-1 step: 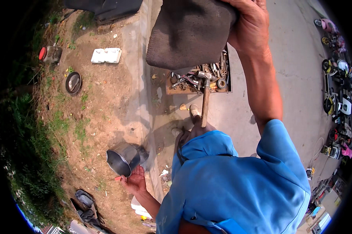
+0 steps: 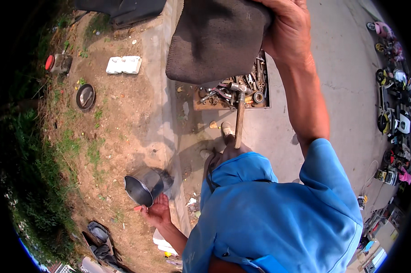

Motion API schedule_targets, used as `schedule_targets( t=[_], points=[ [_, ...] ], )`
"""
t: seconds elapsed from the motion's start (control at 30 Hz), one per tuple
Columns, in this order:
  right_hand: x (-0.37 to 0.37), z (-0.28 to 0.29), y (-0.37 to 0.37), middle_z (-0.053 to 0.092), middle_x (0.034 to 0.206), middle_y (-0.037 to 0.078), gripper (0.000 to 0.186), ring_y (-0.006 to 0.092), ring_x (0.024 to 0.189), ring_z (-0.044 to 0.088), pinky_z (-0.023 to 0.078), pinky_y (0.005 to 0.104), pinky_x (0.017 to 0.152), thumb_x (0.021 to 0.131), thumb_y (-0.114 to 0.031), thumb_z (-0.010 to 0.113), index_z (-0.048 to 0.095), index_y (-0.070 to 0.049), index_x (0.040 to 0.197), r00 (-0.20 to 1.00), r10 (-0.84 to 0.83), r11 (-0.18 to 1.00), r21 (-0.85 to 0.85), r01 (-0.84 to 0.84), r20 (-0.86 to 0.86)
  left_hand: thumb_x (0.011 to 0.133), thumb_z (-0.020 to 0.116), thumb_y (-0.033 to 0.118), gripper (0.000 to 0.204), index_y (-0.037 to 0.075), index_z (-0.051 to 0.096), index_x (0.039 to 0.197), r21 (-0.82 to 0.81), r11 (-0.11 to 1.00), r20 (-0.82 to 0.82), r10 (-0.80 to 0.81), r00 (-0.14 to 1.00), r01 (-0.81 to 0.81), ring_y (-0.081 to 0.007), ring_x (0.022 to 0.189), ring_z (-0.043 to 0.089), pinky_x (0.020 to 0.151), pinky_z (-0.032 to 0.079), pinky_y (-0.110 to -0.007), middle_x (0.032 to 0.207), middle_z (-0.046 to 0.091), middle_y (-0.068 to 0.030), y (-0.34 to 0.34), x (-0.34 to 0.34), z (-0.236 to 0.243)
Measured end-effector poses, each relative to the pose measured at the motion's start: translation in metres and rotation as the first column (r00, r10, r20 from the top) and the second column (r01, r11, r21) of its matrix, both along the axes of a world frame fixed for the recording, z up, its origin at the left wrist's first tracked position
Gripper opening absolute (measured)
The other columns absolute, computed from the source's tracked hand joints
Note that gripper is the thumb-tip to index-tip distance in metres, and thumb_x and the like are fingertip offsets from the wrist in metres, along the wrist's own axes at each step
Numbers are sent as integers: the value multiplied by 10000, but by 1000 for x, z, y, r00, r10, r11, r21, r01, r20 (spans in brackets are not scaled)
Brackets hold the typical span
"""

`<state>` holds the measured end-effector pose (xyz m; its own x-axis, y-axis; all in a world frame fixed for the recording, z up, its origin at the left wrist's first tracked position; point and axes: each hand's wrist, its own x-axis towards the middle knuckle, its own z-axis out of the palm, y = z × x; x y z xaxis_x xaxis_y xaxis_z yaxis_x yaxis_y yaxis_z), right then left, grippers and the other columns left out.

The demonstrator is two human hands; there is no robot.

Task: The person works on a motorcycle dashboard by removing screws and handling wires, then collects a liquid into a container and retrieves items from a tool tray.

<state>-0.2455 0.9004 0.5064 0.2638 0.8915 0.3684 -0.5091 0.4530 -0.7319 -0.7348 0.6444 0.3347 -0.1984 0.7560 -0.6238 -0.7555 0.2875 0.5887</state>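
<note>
At lower left, my left hand (image 2: 157, 212) has its fingers curled at the near side of a grey metal jug (image 2: 142, 189) with a pointed spout. The jug's mouth shows dark inside. A small red-orange piece (image 2: 137, 208) sticks out by my thumb; what it belongs to is unclear. Raised at the top, my right hand (image 2: 288, 34) grips the edge of a dark grey-brown cloth (image 2: 219, 43) with a stitched border. This cloth hangs partly over a tray of tools (image 2: 210, 106). A hammer (image 2: 239, 113) rests head-first on the tray, its wooden handle pointing toward me.
Dirt with weeds lies left of a concrete kerb (image 2: 169, 100). On it are a white block (image 2: 123, 65), a round black pan (image 2: 85, 97) and a red-capped container (image 2: 50, 63). Several scooters (image 2: 392, 113) line the far right of the pavement.
My right hand and the dark cloth have shifted slightly to the left. My left hand and the metal jug have stayed in place.
</note>
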Motion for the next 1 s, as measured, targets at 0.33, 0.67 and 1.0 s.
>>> schedule_targets(
  t=[0.33, 0.67, 1.0],
  points=[
    [-26, -10, 22, 691, 1066, 80, 362, 157, 922, 672, 562, 309, 814, 867, -4, 696, 614, -11, 1220, 961, 275, 960, 55, -274, -17, 766, 746, 416, 686, 17, 536, 1284, -20, 997, -17, 72, 997, -72, -342, 1174, 524, 975, 458, -478, 1283, 560, -167, -19, -3, -3],
    [-8, -34, 26, 675, 1108, 59, 429, 147, 961, 653, 545, 311, 859, 859, 13, 705, 588, -25, 1270, 968, 242, 970, -39, -240, 62, 773, 733, 412, 707, -51, 517, 1262, -13, 998, 31, 65, 997, -65, -341, 1176, 515, 1007, 429, -457, 1272, 559, -188, -24, -19, -12],
    [71, -113, -11, 685, 1126, 66, 446, 142, 1031, 639, 521, 310, 937, 830, -76, 770, 613, -34, 1246, 901, -32, 934, -307, 180, 432, 783, 727, 398, 654, -45, 545, 1227, 11, 999, 52, 35, 998, -36, -350, 1164, 532, 988, 453, -477, 1262, 566, -188, -13, -19, -10]
  ],
)
